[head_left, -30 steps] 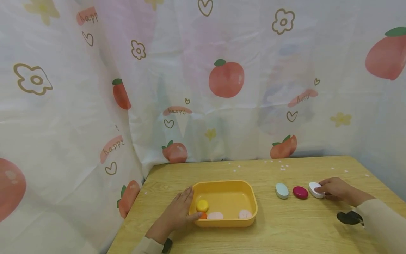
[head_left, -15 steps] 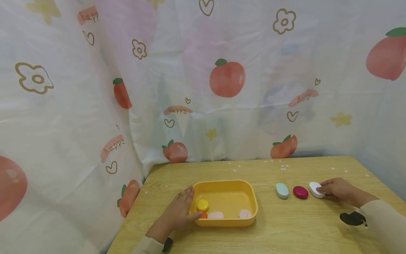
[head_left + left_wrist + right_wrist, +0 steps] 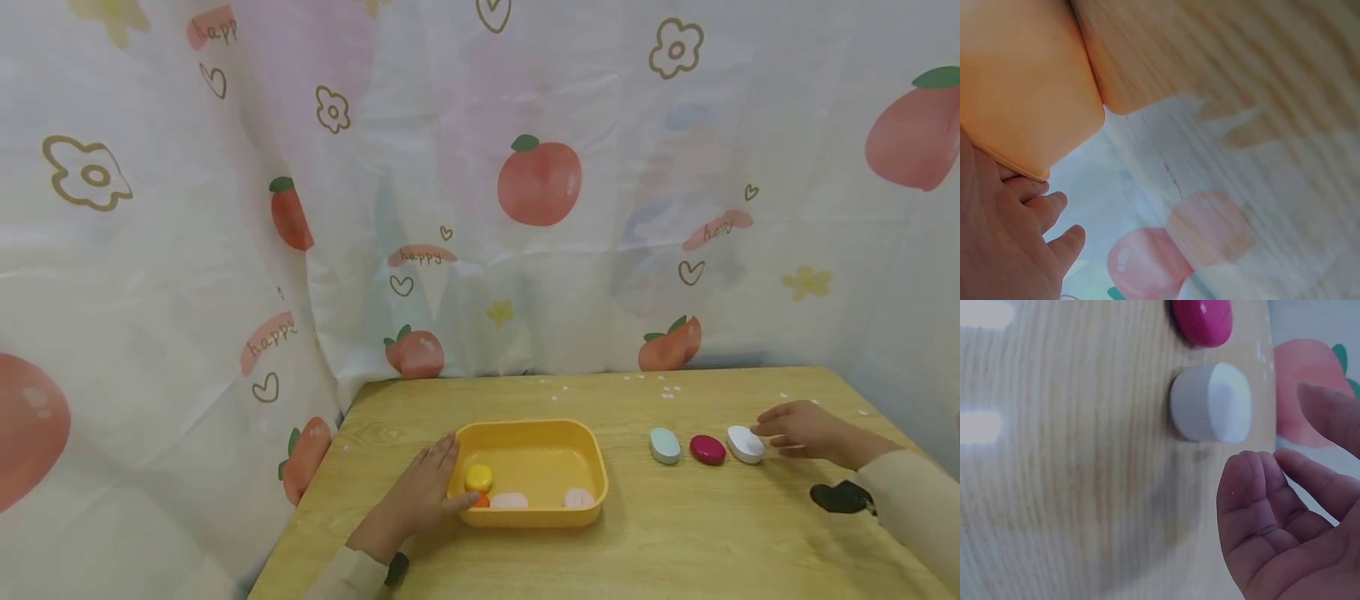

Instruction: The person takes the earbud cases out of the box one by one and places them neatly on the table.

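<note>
A shallow yellow-orange plastic tub (image 3: 592, 444) stands on the table. My left hand (image 3: 422, 490) rests on its left rim, fingers stretched along the edge and thumb over the front corner; the left wrist view shows fingertips (image 3: 1054, 209) past the rim. Inside lie a yellow round piece (image 3: 478, 477), a partly hidden orange piece (image 3: 482, 500) and two pale pink pieces (image 3: 510, 500). My right hand (image 3: 813, 433) is beside a white oval block (image 3: 1211, 403), fingers loosely bent, holding nothing; a gap separates them in the right wrist view.
Left of the white block sit a crimson oval piece (image 3: 707, 449) and a pale mint oval piece (image 3: 664, 446), in a row. Small white specks (image 3: 669, 390) dot the back of the wooden table (image 3: 675, 533). A fruit-print curtain (image 3: 540, 292) hangs behind.
My right hand has let go of the white block and drawn back to the right. The block has stayed in its place, and the left hand has kept still on the tub.
</note>
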Tool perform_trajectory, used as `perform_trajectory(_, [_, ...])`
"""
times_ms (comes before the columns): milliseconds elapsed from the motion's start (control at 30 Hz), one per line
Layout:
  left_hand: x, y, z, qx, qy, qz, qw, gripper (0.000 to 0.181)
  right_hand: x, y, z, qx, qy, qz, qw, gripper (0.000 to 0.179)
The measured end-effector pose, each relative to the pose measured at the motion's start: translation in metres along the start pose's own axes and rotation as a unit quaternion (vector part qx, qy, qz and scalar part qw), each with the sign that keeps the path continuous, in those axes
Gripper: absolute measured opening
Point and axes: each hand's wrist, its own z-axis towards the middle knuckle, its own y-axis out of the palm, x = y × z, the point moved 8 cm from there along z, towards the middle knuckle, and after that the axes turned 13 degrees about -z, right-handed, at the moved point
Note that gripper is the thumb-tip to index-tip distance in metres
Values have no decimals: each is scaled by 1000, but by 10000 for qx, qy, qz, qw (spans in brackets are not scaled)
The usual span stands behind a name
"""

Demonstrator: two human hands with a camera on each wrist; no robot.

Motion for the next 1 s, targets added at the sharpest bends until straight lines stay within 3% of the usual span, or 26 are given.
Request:
perform_trajectory(200, [-3,-1,3,-55,-74,-36,10000,100,-37,3,-2,-83,-360,-375,9986,64])
perform_trajectory(433, [-4,2,2,-89,-129,-52,9999,102,-77,18,-1,-316,-718,-363,9963,66])
perform_trajectory(1000, [-1,0,2,-78,-143,-13,9999,103,-134,40,17,-493,-1239,139,9910,61])
